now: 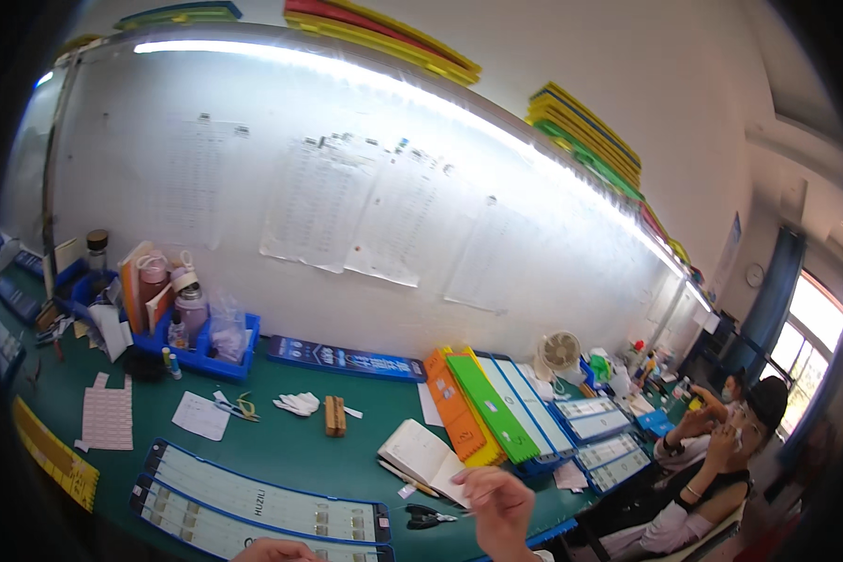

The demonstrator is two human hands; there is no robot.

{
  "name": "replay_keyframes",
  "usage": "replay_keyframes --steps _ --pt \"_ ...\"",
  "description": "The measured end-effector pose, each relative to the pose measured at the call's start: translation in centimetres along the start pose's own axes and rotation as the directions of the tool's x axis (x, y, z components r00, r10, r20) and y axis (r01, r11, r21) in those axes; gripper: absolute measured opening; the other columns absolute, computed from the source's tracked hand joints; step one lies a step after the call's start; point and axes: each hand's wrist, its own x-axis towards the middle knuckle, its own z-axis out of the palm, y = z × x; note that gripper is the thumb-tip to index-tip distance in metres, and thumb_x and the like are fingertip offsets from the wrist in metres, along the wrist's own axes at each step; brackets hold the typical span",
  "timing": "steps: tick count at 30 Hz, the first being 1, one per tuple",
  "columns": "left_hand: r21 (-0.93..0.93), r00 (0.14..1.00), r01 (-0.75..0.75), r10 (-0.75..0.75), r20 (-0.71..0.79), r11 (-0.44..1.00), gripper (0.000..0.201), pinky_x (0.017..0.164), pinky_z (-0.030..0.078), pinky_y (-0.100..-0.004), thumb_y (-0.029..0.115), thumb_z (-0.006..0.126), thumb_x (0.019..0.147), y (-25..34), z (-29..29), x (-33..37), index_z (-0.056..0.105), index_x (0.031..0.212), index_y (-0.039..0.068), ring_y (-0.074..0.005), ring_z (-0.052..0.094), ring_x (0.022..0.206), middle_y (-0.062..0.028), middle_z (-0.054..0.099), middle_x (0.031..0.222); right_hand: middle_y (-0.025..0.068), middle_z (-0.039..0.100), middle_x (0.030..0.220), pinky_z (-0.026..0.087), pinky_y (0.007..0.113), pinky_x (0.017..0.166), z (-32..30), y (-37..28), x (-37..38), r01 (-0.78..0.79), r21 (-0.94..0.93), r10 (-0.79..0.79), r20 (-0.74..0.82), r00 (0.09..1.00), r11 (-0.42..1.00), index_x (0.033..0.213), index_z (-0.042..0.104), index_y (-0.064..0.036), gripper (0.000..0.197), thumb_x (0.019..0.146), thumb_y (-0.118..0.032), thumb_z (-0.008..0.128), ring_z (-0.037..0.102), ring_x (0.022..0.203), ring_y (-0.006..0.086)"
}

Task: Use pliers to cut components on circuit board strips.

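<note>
My right hand (504, 510) is raised over the table's near edge, right of the pliers. Its fingers are bent and drawn together at the tips; anything between them is too small to make out. Only the back of my left hand (273, 551) shows at the lower edge, over the nearer of two long blue-framed trays (253, 498); its fingers are mostly cut off. Small clear-looking pieces sit in slots of these trays. Black-handled pliers (426, 516) lie between the trays and my right hand. Behind them an open notebook (423, 454) lies with a pen (420, 478) beside it.
Orange (451, 403) and green boards (489, 405) lean at the right of the notebook. Farther back are a wooden block (334, 416), white gloves (297, 404) and a blue bin (214, 363) with bottles. Two people (712, 459) sit at the right; a fan (559, 351) stands beyond.
</note>
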Motion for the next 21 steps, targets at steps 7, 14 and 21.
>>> replay_keyframes --steps 7,14,21 --pt "0.170 0.711 -0.231 0.285 -0.643 0.958 0.029 0.065 0.045 -0.0260 0.023 0.040 0.102 0.0 -3.1 -4.2 0.047 0.080 0.006 -0.0096 0.049 0.060 0.0000 0.047 0.063 0.0063 0.059 0.089 0.054 0.030 0.077 2.1 7.4 6.5 -0.234 0.186 0.235 0.016 0.972 0.954 0.093 0.051 -0.0034 0.009 0.096 -0.012 0.054 0.063 0.088 0.0171" --pt "0.529 0.601 0.053 0.396 -0.694 0.847 0.031 0.055 0.042 -0.0249 0.021 0.046 0.098 1.1 -2.9 -4.0 0.058 0.078 0.001 -0.0093 0.050 0.056 -0.0021 0.054 0.063 0.0156 0.061 0.090 0.054 0.030 0.071 1.7 19.0 9.7 -0.537 -0.294 0.602 0.217 0.769 0.791 0.109 0.038 0.0008 0.033 0.089 -0.009 0.063 0.064 0.082 0.0205" --pt "0.550 0.724 0.122 0.305 -0.618 0.826 0.030 0.056 0.046 -0.0279 0.023 0.049 0.096 -2.0 -2.9 -1.1 0.062 0.084 -0.001 -0.0161 0.063 0.064 -0.0100 0.065 0.069 0.0112 0.065 0.100 0.046 0.041 0.086 7.1 18.6 5.5 0.617 -0.605 0.174 0.770 0.613 0.504 0.108 0.062 -0.0097 0.026 0.083 -0.015 0.067 0.059 0.101 0.0293"
